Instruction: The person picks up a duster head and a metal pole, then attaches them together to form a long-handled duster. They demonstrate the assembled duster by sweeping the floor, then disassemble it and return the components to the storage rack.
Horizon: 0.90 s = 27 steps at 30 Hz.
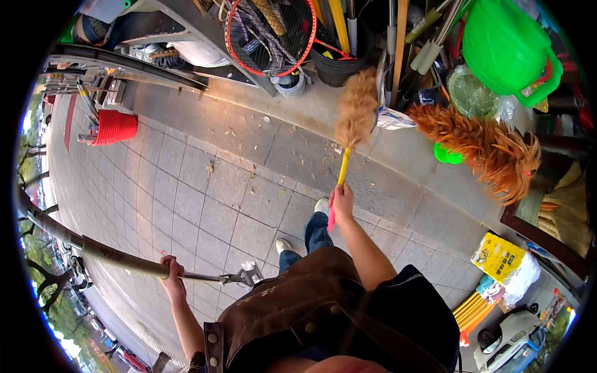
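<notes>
Low on the left, my left hand (174,275) is closed around a long pole (124,258). The pole has a pale shaft that runs off to the left rim and a thin metal section with a forked metal head (250,274) near my apron. My right hand (342,202) grips a feather duster (357,112) by its yellow and pink handle, fluffy tan head pointing away from me. That head is up by the step, beside a group of upright tool handles. A larger reddish-brown feather duster (479,146) lies to its right, apart from my hand.
A stone step (298,124) crosses ahead. Beyond it are a badminton racket (271,37), a black bucket (339,65) and a green plastic basin (507,50). Red stacked buckets (115,128) stand far left. A yellow package (499,256) and a parked white vehicle (511,342) are at right.
</notes>
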Tool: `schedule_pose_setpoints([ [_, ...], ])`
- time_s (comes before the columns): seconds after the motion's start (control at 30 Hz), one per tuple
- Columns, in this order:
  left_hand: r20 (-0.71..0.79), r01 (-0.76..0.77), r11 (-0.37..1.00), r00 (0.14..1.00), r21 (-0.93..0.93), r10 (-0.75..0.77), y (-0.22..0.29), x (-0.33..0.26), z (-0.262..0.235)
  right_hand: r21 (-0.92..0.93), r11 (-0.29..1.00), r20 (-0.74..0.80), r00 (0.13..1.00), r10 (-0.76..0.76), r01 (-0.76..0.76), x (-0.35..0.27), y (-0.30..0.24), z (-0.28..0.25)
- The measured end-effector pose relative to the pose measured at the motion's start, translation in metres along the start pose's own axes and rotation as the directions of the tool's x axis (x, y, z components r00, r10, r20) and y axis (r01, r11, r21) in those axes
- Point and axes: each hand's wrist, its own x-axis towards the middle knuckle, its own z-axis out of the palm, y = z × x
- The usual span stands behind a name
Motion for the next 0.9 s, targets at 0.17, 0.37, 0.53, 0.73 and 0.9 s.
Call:
schedule_pose_setpoints([
  [0.17, 0.09, -0.05, 0.998, 0.995, 0.025, 0.048, 0.011, 0.011, 0.017, 0.12, 0.99, -0.068, 0.996, -0.066, 0.073, 0.17, -0.124, 0.017],
  [0.37, 0.123, -0.121, 0.987, 0.986, 0.108, 0.108, 0.016, 0.005, 0.018, -0.483, 0.87, -0.171, 0.985, 0.012, -0.095, 0.125, 0.025, -0.047],
  [0.53, 0.151, -0.159, 0.978, 0.979, 0.135, 0.138, -0.004, 0.017, 0.002, -0.574, 0.817, 0.039, 0.998, -0.045, 0.059, -0.118, 0.109, -0.119],
  [0.73, 0.284, -0.137, 0.977, 0.955, 0.162, 0.087, -0.03, 0.028, 0.016, -0.623, 0.776, -0.042, 0.985, -0.165, 0.104, -0.067, 0.064, -0.108],
  [0.9, 0.354, -0.154, 0.983, 0.928, 0.097, 0.111, -0.032, 0.037, 0.003, -0.66, 0.747, -0.132, 0.991, -0.011, -0.08, -0.077, 0.138, -0.093],
])
